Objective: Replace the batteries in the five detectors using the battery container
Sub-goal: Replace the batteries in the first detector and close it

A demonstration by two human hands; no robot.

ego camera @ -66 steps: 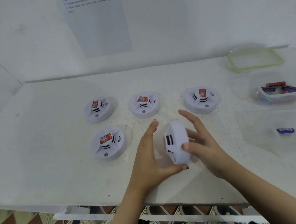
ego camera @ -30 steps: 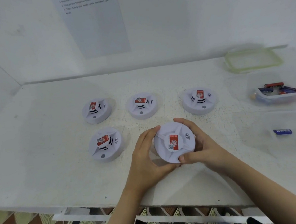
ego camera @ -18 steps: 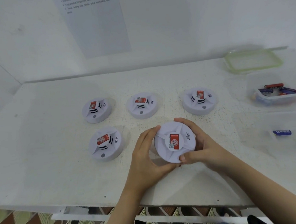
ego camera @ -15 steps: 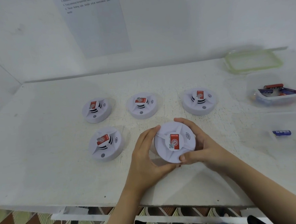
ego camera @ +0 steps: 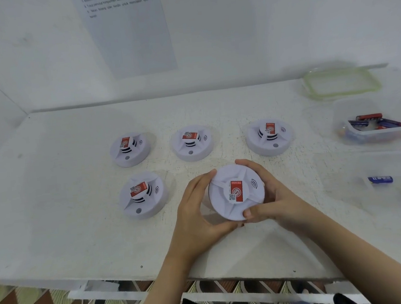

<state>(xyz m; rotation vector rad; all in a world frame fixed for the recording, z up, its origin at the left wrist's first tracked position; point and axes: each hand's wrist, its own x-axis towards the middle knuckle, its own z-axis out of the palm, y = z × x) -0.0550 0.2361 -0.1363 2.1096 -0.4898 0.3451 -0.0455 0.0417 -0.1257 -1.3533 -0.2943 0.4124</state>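
Four white round plastic detectors with red labels (ego camera: 144, 194) sit on the white bench (ego camera: 53, 215), left and rear. Left hand (ego camera: 194, 216) and right hand (ego camera: 274, 200) both grip a fifth white round detector (ego camera: 236, 192) by its rim, label up, front centre. Clear plastic battery container (ego camera: 374, 132) far right.

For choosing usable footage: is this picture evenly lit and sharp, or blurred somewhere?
Head view: soft, even light, only faint shadows on the table, no strong glare; the held detector is sharp, its QR code visible; the print on the wall sheet is blurred.
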